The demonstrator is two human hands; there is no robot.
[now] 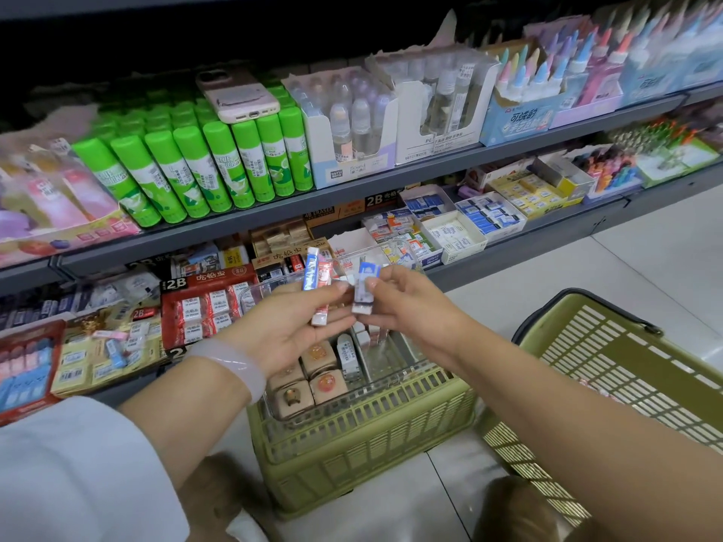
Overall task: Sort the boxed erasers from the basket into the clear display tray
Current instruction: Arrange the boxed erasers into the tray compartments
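Observation:
My left hand [291,326] grips a small stack of boxed erasers [317,281], blue-white and red-white, held upright above the clear display tray [407,375]. My right hand [399,303] pinches one blue-and-white boxed eraser [365,285] right beside them. The clear tray sits on top of a green basket [352,436]. It holds several tan square erasers [309,375] at its near left and white boxed erasers [348,356] standing in the middle. Its right section looks bare.
A second green basket [610,369] with a black handle stands at the right on the tiled floor. Shelves ahead carry eraser boxes [207,307], green glue sticks [203,166] and a phone [236,95] lying on top of them.

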